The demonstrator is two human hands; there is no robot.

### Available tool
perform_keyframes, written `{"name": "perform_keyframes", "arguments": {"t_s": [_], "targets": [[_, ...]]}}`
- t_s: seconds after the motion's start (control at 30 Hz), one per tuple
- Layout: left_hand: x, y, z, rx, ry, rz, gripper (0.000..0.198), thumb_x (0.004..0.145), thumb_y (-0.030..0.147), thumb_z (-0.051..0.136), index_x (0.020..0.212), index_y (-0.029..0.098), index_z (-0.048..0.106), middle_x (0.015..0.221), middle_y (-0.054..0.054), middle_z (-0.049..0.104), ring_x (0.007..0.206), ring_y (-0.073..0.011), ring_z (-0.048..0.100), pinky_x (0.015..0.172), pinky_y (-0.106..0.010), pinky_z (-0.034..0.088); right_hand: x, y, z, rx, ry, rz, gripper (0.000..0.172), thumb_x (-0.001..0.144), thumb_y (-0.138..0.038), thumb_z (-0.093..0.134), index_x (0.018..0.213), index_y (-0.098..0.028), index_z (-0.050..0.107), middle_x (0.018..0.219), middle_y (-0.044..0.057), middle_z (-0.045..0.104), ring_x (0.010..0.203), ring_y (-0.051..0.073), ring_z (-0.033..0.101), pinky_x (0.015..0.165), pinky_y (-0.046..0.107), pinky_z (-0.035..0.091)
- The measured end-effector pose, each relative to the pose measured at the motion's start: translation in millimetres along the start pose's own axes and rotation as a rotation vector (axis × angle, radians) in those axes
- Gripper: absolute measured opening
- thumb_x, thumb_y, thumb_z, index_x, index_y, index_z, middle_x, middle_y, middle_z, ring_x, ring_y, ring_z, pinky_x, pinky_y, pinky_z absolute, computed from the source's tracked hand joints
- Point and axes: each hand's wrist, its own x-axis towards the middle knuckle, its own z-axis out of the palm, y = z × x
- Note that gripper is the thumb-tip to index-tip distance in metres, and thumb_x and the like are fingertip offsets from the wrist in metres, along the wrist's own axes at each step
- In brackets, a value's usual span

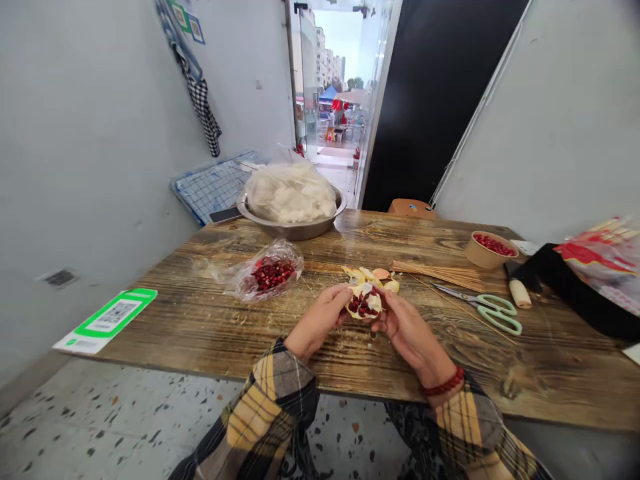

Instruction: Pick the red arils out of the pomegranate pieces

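Note:
Both my hands hold a broken piece of pomegranate just above the wooden table, its red seeds facing up inside pale yellow rind. My left hand grips its left side with curled fingers. On the other side my right hand, with a red bead bracelet at the wrist, pinches the piece. Loose bits of rind lie just behind the piece. A clear plastic bag of red seeds rests to the left of my hands.
A metal bowl holding a bag of white stuff stands at the table's far side. Bamboo skewers, green-handled scissors, a knife and a paper cup of seeds lie to the right. An open doorway is beyond.

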Motion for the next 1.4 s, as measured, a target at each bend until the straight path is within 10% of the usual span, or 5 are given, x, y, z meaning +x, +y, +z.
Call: {"name": "perform_keyframes", "arguments": {"t_s": [0.57, 1.03, 1.4], "targets": [[25, 4, 26.7, -0.104, 0.073, -0.02, 0.036, 0.07, 0.045, 0.071, 0.087, 0.014, 0.065, 0.063, 0.004, 0.053, 0.043, -0.0028, 0.036, 0.037, -0.017, 0.021, -11, -7, -6, 0.295, -0.01, 0.011, 0.033, 0.085, -0.033, 0.063, 0.116, -0.022, 0.063, 0.098, 0.003, 0.072, 0.07, 0.013, 0.068, 0.05, 0.019, 0.057], [4, -4, 39.0, 0.025, 0.061, 0.092, 0.046, 0.064, 0.033, 0.079, 0.102, 0.015, 0.06, 0.069, 0.003, 0.055, 0.06, -0.0075, 0.049, 0.056, -0.019, 0.037, -8, -6, -2, 0.227, 0.26, -0.222, 0.044, 0.08, -0.033, 0.069, 0.124, -0.029, 0.06, 0.118, 0.002, 0.068, 0.091, 0.014, 0.068, 0.07, 0.024, 0.059], [5, 1, 38.7, 0.027, 0.164, 0.122, 0.042, 0.07, 0.034, 0.073, 0.104, 0.016, 0.057, 0.073, 0.002, 0.057, 0.052, -0.0072, 0.05, 0.047, -0.02, 0.038, -9, -7, -5, 0.224, 0.128, -0.106, 0.049, 0.074, -0.028, 0.075, 0.12, -0.028, 0.06, 0.103, 0.0, 0.07, 0.072, 0.01, 0.066, 0.054, 0.016, 0.054]]}}
